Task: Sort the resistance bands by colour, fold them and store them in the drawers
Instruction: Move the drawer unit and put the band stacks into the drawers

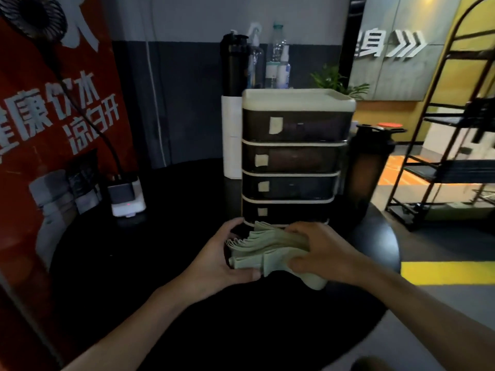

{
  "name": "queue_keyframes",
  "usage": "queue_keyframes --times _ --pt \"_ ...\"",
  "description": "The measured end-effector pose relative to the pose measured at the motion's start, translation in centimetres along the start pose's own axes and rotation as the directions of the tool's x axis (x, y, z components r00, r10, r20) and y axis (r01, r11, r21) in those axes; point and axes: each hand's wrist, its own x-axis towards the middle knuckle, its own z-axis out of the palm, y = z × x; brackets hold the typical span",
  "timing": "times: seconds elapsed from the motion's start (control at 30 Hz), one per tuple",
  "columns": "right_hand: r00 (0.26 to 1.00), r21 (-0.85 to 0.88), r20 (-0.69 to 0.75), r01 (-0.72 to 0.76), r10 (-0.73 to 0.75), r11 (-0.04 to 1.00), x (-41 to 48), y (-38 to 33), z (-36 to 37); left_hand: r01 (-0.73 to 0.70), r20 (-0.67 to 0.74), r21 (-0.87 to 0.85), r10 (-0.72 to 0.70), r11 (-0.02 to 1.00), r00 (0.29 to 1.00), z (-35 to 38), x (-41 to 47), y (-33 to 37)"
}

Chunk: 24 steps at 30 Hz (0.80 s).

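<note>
A folded stack of pale green resistance bands (pixel 267 249) is held just above the black round table (pixel 160 236), right in front of the drawer unit's lowest drawer. My left hand (pixel 225 261) cups the stack's left end from below, thumb under it. My right hand (pixel 321 250) grips the right end, fingers curled over the top. The drawer unit (pixel 294 156) is a dark tower with cream frames and several drawers, each with a pale label; the upper drawers look closed, the bottom one is partly hidden by the bands.
A white charger box (pixel 127 196) with a cable sits at the left of the table. A dark shaker bottle (pixel 371 167) stands right of the drawers; bottles and a white box stand behind. A black metal rack (pixel 450 143) stands at the right, a red banner at the left.
</note>
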Motion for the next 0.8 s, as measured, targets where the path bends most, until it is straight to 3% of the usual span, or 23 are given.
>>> queue_keyframes --times 0.17,0.33,0.53,0.8 --pt "0.999 -0.05 0.012 0.038 -0.038 0.998 -1.9 2.1 -0.9 -0.053 0.052 0.051 0.05 0.997 0.997 2.7 0.1 0.8" --pt "0.99 -0.325 0.12 0.114 -0.079 0.939 -1.2 1.8 -1.2 -0.045 0.003 0.071 0.045 0.996 0.999 2.1 0.0 -0.1" --pt "0.979 -0.339 0.183 0.146 -0.088 0.929 -0.3 2.0 -0.5 -0.074 0.034 0.167 0.069 0.983 0.997 2.0 0.2 -0.8" --pt "0.968 -0.272 0.09 0.249 -0.233 0.93 0.6 1.2 0.9 -0.145 0.037 0.23 0.14 0.962 0.989 2.2 0.6 -1.0"
